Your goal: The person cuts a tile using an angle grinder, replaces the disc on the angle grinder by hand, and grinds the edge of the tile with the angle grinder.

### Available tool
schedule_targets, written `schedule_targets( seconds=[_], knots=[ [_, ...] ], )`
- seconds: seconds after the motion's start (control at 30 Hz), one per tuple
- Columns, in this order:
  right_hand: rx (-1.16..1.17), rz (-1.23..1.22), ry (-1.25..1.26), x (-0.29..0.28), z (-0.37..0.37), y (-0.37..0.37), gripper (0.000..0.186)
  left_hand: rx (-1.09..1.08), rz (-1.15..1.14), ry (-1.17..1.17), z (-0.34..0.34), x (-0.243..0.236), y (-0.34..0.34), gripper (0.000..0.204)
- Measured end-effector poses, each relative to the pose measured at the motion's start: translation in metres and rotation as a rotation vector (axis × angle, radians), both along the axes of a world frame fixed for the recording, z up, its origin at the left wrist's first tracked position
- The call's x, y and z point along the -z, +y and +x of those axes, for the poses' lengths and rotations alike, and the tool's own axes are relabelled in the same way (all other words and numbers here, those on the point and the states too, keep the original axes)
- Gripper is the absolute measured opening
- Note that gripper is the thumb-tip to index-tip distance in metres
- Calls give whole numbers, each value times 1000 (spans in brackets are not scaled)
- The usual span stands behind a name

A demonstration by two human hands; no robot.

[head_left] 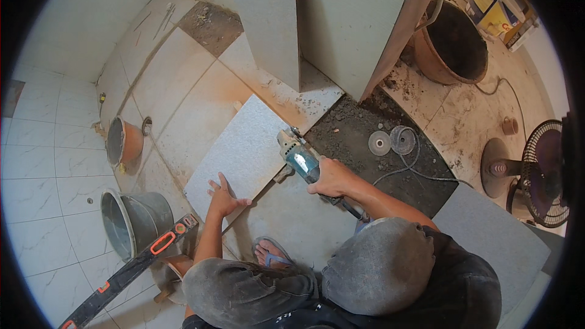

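My right hand is wrapped round a teal handheld power cutter. Its metal head rests at the right edge of a light grey speckled tile; the blade is hidden. With fingers spread, my left hand presses on the tile's near-left part. The tile lies at an angle over the floor, and a bit of wood shows at its far edge. A cord leads from the cutter's rear past my right knee.
Dark loose mortar fills an untiled patch, with two grey discs on it. A spirit level leans by a grey bucket at left. An orange bucket, a big tub, a fan and another grey tile stand around.
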State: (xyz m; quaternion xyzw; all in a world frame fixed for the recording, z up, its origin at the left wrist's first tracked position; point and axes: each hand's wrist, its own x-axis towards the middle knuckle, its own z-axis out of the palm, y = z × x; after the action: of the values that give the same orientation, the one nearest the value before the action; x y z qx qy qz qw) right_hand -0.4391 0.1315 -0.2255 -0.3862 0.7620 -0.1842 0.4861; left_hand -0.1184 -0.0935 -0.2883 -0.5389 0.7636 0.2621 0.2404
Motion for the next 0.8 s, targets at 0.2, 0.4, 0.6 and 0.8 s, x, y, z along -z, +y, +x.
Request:
schedule_targets(
  seconds=[0.2, 0.4, 0.6, 0.8],
  knots=[
    [-1, 13, -4, 2, 0, 4, 74, 23, -2, -6, -1, 2, -1, 172],
    [12, 1, 3, -4, 3, 9, 73, 15, -11, 1, 5, 4, -1, 172],
    [-10, 47, 13, -18, 0, 3, 70, -3, 16, -22, 1, 1, -1, 173],
    [-18, 40, -10, -19, -5, -13, 68, 1, 15, -31, 0, 2, -2, 171]
  ],
)
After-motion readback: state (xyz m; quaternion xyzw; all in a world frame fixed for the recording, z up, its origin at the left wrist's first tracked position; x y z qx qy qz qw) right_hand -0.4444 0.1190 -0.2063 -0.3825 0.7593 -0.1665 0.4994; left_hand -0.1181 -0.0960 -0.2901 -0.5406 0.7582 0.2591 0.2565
